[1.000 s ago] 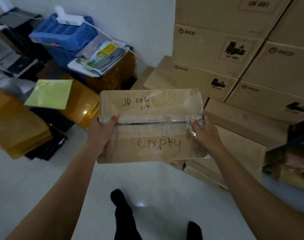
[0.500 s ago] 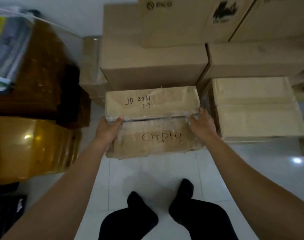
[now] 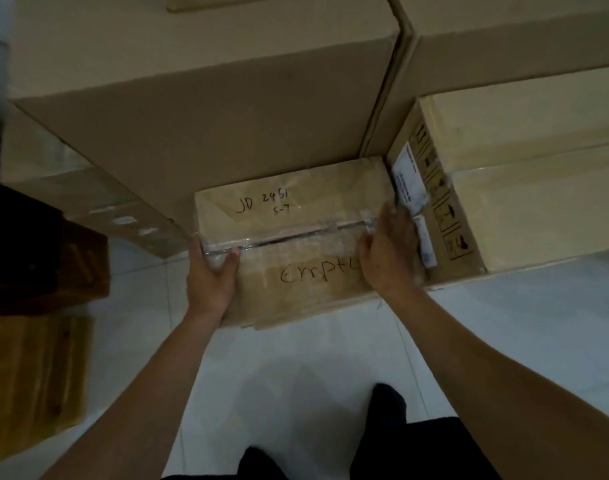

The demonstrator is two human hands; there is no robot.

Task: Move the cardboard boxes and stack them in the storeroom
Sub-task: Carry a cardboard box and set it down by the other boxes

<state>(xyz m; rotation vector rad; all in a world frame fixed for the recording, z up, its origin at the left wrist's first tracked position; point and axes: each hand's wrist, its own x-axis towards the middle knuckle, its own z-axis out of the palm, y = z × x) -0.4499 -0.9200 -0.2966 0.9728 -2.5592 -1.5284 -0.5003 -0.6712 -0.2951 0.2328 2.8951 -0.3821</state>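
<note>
Amber-wrapped bundles [image 3: 29, 368] are stacked at the far left, apart from the work. The taped cardboard box [image 3: 296, 237] is gripped at its left end by the left hand [image 3: 211, 278], thumb laid on top to keep it level. It is held low in the corner between the large carton [image 3: 206, 133] behind and the labelled carton [image 3: 504, 202], presumably for a snug fit. Its right end is clasped by the right hand [image 3: 389, 258], fingers [image 3: 388, 218] squeezed against that carton. Contact with the floor [image 3: 296, 375] cannot be told.
</note>
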